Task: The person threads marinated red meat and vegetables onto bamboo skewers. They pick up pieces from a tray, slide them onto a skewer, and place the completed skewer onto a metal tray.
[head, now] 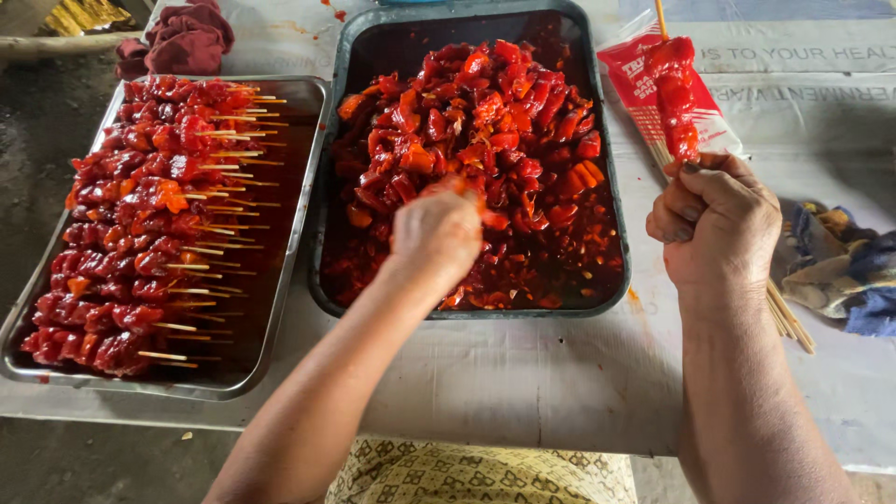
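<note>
Nearest, reaching up from the bottom edge: the left hand [436, 233], dipping into the dark oval tray [329, 233] of loose marinated meat [485, 159], fingers curling down out of sight into the pieces — impossible to tell whether pinching one or just feeling for it. Beside it, rising at the right, the right hand [714, 224], fingers clamping together around a bundle of bamboo sticks [789, 322], ends poking out below the fist, one part-loaded skewer [674, 93] standing up above it with red chunks threaded near the tip.

Judging by the gloss: meat soft, wet, slippery with red sauce, light per piece, likely needing a firm fingertip pinch across the thick middle. Sticks thin, stiff, dry, pale, best gripping low, away from the sauce.

Left of that, lying in the rectangular steel tray [289, 261], finished skewers [140, 215] in tight rows, stick ends pointing right. Further back, crumpling on the table edge, a maroon cloth [182, 42]; behind the skewer, a red-and-white stick packet [635, 79]; far right, a bunched blue rag [845, 271].
</note>
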